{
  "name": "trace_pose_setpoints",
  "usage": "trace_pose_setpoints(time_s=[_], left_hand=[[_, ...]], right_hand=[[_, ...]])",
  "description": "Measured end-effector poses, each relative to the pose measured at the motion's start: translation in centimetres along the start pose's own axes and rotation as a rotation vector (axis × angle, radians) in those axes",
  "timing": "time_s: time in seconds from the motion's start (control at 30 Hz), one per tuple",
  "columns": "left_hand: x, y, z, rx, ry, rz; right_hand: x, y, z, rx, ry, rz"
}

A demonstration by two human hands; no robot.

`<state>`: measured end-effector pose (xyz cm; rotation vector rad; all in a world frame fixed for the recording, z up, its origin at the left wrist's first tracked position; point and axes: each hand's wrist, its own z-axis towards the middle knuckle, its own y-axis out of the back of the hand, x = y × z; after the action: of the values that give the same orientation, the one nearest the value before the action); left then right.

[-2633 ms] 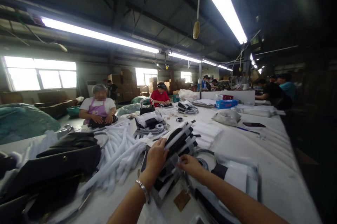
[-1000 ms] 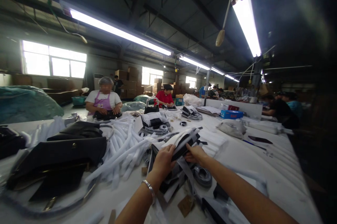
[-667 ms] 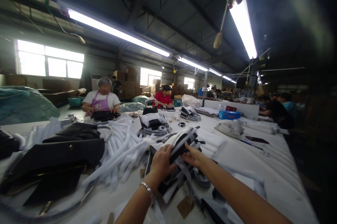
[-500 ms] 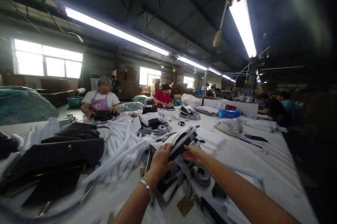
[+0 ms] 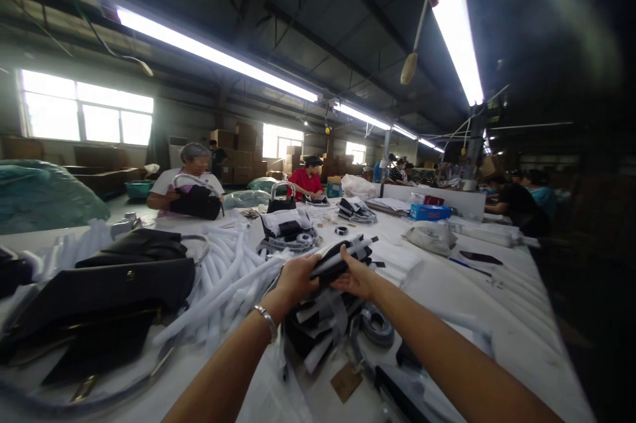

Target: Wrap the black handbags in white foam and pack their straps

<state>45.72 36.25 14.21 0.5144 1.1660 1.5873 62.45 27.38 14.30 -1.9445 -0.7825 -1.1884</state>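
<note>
Between my two hands, a bundle of black strips with white wrapping (image 5: 358, 249) is held above the white table. My left hand (image 5: 297, 278) grips its near left end, fingers wrapped over it. My right hand (image 5: 356, 276) clasps its right side, thumb on top and fingers underneath. Below lies a pile of more black pieces with white wrapping (image 5: 322, 330), partly hidden by my hands. A coiled grey strap (image 5: 376, 327) rests right of the pile, and a brown card tag (image 5: 346, 381) lies in front of it.
White foam rods (image 5: 231, 277) heap up on the left beside a large black handbag (image 5: 114, 290). Further right are a crumpled plastic bag (image 5: 430, 237), a blue box (image 5: 430, 212) and a blue pen (image 5: 470, 266). Across the table a co-worker holds a black bag (image 5: 197, 201).
My right thumb has come up over the bundle, which looks more tightly gathered. My left hand has shifted slightly left. The co-worker opposite has raised a black bag upright, its handle now showing.
</note>
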Motion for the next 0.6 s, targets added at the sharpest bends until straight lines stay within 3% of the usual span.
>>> trace_pose_setpoints(time_s=[0.2, 0.37, 0.5, 0.6], left_hand=[[-0.7, 4.3, -2.9, -0.057, -0.08, 0.07], [-2.9, 11.5, -6.5, -0.167, -0.167, 0.167], [-4.9, 17.7, -11.9, -0.269, -0.203, 0.262], [-6.1, 21.4, -18.4, -0.358, -0.251, 0.367]], right_hand=[[-0.3, -4.2, -3.8, 0.024, 0.005, 0.233], [0.7, -8.3, -10.0, 0.103, 0.11, 0.397], [1.4, -11.5, -16.4, 0.254, 0.169, 0.463], [0.0, -13.4, -21.6, 0.361, 0.151, 0.468]])
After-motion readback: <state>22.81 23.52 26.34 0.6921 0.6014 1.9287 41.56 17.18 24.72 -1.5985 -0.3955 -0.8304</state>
